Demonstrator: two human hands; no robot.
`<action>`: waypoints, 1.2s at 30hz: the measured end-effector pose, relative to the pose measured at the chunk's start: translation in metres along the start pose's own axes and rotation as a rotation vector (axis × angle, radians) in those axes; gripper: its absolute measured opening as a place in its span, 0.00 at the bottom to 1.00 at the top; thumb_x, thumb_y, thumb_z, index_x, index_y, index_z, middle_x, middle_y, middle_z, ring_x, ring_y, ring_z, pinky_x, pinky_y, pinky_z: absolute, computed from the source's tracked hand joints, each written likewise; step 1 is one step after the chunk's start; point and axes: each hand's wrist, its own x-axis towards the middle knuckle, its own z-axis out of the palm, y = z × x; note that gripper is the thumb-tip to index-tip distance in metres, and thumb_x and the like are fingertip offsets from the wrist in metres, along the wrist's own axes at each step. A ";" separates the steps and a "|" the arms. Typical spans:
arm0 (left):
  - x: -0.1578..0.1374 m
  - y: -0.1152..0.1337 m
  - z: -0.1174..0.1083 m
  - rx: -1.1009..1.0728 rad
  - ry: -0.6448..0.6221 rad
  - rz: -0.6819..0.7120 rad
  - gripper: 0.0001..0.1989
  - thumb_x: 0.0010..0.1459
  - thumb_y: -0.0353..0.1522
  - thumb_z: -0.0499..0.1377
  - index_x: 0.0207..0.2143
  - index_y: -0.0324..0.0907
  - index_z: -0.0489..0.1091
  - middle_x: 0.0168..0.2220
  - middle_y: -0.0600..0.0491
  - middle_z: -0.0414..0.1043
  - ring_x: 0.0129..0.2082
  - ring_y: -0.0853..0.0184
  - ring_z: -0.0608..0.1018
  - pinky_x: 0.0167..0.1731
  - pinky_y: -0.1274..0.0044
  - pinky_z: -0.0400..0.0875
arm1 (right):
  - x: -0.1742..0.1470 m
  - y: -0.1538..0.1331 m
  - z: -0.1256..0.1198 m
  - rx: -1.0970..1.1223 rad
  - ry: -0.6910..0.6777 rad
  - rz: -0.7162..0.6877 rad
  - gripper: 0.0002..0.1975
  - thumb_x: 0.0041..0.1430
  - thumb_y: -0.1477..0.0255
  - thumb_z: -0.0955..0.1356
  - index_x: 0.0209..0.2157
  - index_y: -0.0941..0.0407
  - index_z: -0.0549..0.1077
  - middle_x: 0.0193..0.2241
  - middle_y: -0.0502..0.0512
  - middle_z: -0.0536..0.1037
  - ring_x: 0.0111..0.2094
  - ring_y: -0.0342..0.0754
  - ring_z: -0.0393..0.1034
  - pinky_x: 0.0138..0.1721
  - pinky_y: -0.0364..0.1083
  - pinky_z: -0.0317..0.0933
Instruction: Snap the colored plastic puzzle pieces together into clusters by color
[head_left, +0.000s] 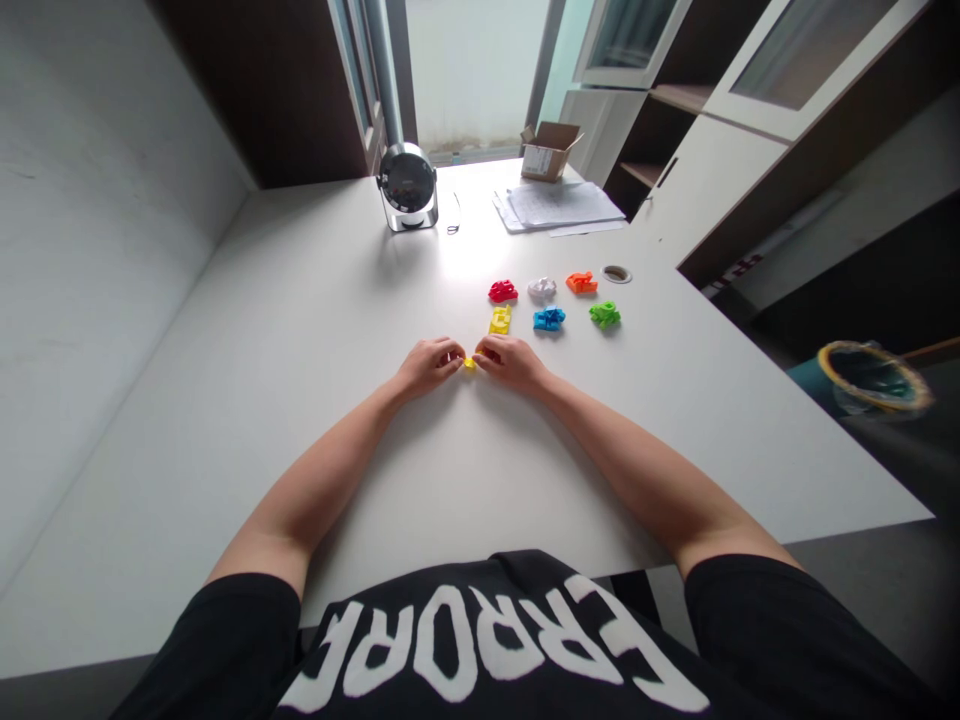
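A small yellow piece [470, 364] is pinched between my two hands just above or on the white table; its exact kind is too small to make out. My left hand [431, 366] has its fingertips closed at the left side of it. On the other side, my right hand [514, 362] grips it with bent fingers. Right behind my right hand lies a pile of yellow pieces [499, 320]. Beyond and to the right are similar piles: red [502, 291], white [542, 288], orange [582, 283], blue [549, 319] and green [604, 314].
A round black device on a metal stand [407, 187] stands at the back, beside a thin dark item [453, 229]. Papers [566, 204] and an open cardboard box [551, 152] occupy the back right. A cable hole [616, 273] pierces the table [225, 400]. Right of it is a bin [862, 380].
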 end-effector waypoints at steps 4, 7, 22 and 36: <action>0.000 -0.001 0.001 -0.004 -0.001 -0.003 0.09 0.60 0.33 0.56 0.38 0.42 0.76 0.35 0.53 0.74 0.27 0.71 0.71 0.32 0.78 0.66 | 0.000 0.000 0.001 0.002 0.005 -0.001 0.10 0.62 0.65 0.66 0.33 0.56 0.73 0.27 0.50 0.71 0.27 0.43 0.60 0.30 0.42 0.51; 0.000 0.000 0.000 -0.006 0.004 0.001 0.09 0.60 0.33 0.56 0.38 0.43 0.76 0.35 0.53 0.74 0.27 0.71 0.71 0.31 0.78 0.66 | 0.000 0.001 0.001 0.008 0.004 -0.009 0.09 0.63 0.65 0.66 0.33 0.56 0.73 0.27 0.50 0.71 0.27 0.43 0.60 0.30 0.42 0.51; 0.000 -0.001 0.001 0.001 0.012 0.011 0.09 0.61 0.34 0.56 0.39 0.43 0.76 0.34 0.54 0.74 0.27 0.71 0.72 0.33 0.78 0.67 | 0.000 0.004 0.000 0.024 0.005 -0.037 0.09 0.63 0.65 0.66 0.33 0.55 0.73 0.29 0.51 0.73 0.28 0.43 0.62 0.31 0.42 0.53; -0.001 0.003 0.001 -0.006 0.022 -0.003 0.09 0.59 0.34 0.57 0.38 0.44 0.76 0.34 0.53 0.74 0.27 0.71 0.72 0.32 0.78 0.68 | -0.001 0.007 0.002 0.042 0.010 -0.046 0.10 0.64 0.63 0.65 0.33 0.54 0.72 0.29 0.52 0.74 0.29 0.45 0.64 0.31 0.43 0.55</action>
